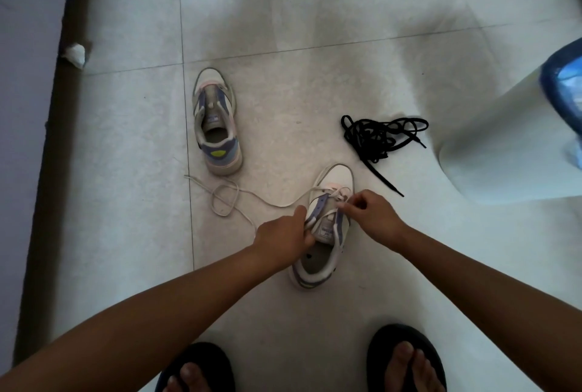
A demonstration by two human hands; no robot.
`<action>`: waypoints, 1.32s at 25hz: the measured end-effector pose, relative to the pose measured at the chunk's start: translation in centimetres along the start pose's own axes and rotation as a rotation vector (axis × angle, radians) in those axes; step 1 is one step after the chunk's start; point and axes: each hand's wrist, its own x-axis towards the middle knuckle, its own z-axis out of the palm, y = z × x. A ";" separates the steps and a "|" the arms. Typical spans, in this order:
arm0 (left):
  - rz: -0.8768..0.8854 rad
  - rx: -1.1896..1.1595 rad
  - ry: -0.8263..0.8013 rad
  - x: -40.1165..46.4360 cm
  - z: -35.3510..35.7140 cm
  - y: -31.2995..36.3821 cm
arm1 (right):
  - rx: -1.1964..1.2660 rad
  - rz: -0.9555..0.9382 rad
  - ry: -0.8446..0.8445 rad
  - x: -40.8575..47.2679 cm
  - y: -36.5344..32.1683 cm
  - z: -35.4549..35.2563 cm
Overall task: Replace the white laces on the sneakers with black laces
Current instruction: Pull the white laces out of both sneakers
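Two sneakers (216, 122) (327, 228); one black-lace tangle (379, 136); two sandals (196, 366) (406, 357).

Your black sandals (406, 357) stand on the pale tiled floor (315, 13), with a blue bin (560, 83) at your right.

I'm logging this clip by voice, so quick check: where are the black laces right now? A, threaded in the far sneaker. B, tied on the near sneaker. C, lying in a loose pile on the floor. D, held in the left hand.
C: the black laces lie tangled on the floor tile, apart from both sneakers, while both hands work the white lace on the near sneaker.
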 end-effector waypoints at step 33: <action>0.038 -0.017 -0.003 1.1 0.5 -1.1 | 0.493 0.555 0.011 0.2 -0.6 -0.1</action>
